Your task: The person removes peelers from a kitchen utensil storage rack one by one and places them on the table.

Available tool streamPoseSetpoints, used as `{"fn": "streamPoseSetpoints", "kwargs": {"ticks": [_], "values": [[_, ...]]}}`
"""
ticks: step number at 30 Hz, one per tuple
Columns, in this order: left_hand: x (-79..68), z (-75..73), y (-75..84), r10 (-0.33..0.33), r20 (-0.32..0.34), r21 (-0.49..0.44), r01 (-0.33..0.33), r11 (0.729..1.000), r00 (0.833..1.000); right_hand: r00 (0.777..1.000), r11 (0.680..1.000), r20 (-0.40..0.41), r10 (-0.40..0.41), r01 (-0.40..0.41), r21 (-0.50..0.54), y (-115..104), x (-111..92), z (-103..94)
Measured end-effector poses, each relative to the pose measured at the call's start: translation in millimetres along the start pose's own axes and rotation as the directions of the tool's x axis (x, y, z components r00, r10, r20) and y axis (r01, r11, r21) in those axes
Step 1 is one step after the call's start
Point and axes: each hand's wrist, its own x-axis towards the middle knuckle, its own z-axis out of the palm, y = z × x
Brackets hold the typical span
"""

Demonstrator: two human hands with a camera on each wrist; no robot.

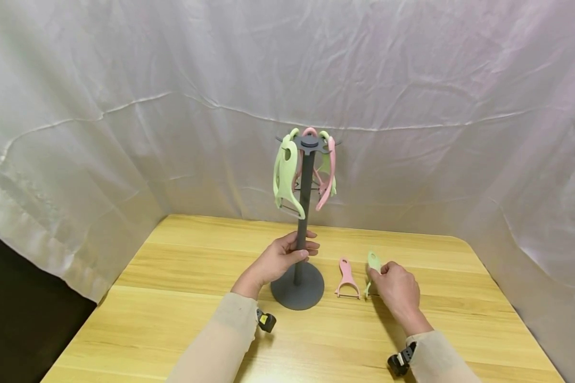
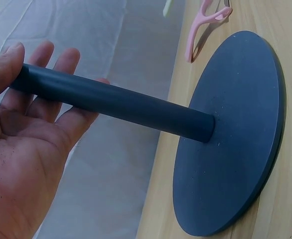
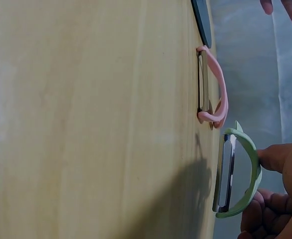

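Observation:
A dark grey stand (image 1: 305,197) with a round base (image 1: 287,295) stands upright on the table. My left hand (image 1: 279,260) holds its pole low down, thumb in front and fingers behind. Between the thumb and fingers of my right hand (image 1: 399,287) is a green peeler (image 3: 254,169), pinched by its handle. In the right wrist view its blade faces the table side. A pink peeler (image 1: 347,274) lies between the base and the right hand. Green peelers (image 1: 287,175) and pink peelers (image 1: 332,170) hang from the hooks at the stand's top.
The wooden table (image 1: 191,298) extends to both sides of the stand. Pale cloth (image 1: 220,69) hangs behind it and along the sides. Each wrist carries a small black camera, such as the left one (image 1: 267,322).

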Motion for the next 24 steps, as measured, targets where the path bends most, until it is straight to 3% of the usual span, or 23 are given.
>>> {"fn": "streamPoseSetpoints", "kwargs": {"ticks": [24], "values": [[0.3, 0.1, -0.5, 0.004, -0.003, -0.001, -0.004, 1.0, 1.0, 0.999, 1.0, 0.045, 0.017, -0.016, -0.005, -1.4, 2.6, 9.8]]}}
